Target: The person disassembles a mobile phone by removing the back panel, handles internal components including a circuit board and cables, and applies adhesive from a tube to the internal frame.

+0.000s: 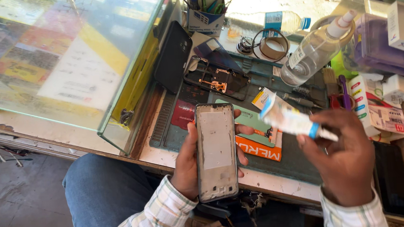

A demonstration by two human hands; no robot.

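Two raised hands: left hand (186,164) around phone frame (216,150), right hand (345,158) pinching glue tube (290,119).

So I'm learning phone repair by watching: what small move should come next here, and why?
Probably bring the glue tube in the right hand down to the edge of the phone frame in the left hand. The frame lies open and face up, and the tube hangs apart from it, its nozzle not yet touching.

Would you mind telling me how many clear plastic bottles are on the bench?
2: a water bottle with a blue cap lying at the back, and a spray bottle with a white nozzle tilted beside the tape roll. Clutter may hide others.
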